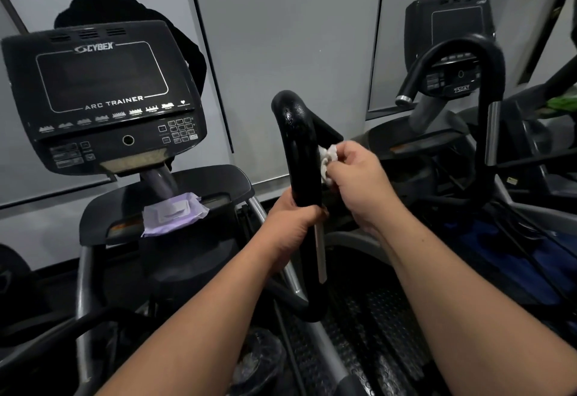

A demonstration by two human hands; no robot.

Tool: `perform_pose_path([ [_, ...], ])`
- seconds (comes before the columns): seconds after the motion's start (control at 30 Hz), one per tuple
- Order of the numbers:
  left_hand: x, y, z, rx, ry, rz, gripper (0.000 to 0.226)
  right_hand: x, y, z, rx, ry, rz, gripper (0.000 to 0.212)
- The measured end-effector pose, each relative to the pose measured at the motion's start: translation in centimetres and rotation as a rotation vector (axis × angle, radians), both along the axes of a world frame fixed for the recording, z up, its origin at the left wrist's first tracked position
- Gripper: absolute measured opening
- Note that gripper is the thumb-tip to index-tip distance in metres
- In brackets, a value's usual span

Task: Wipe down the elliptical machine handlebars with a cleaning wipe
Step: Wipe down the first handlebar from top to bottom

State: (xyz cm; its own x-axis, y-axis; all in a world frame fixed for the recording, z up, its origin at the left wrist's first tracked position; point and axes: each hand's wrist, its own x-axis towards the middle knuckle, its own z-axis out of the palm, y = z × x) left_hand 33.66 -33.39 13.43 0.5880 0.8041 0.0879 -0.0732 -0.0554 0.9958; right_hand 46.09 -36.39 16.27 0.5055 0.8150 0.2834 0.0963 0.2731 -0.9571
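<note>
Where the black, glossy, curved handlebar (299, 158) rises near-upright, long axis vertical and tip hooked left, its lower end is gripped by the left hand (292, 223). A crumpled white wipe (327, 161) is pinched by the right hand (359, 180) against the bar's right side. Beyond, a lilac wipe packet (171, 213) lies on the tray. The black console (103, 95) is marked "CYBEX", "ARC TRAINER".
</note>
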Motion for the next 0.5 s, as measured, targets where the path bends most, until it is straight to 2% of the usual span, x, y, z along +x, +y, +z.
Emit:
perform_pose_path([
  [0.13, 0.0, -0.5, 0.2, 0.014, 0.003, 0.015, 0.032, -0.2, 0.6, 1.3, 0.075, 0.137, 0.068, 0.029],
  [0.3, -0.1, -0.4, 0.0, 0.022, 0.003, 0.001, 0.033, 0.5, 0.5, 0.7, -0.068, 0.059, 0.102, 0.03],
  [0.43, -0.1, -0.4, -0.1, 0.018, -0.004, -0.011, 0.029, 0.0, 0.9, 2.1, 0.031, 0.151, 0.094, 0.025],
  [0.5, -0.1, -0.3, -0.2, 0.019, -0.02, -0.022, 0.033, -0.5, -0.2, 0.2, 0.009, 0.058, 0.024, 0.024],
])
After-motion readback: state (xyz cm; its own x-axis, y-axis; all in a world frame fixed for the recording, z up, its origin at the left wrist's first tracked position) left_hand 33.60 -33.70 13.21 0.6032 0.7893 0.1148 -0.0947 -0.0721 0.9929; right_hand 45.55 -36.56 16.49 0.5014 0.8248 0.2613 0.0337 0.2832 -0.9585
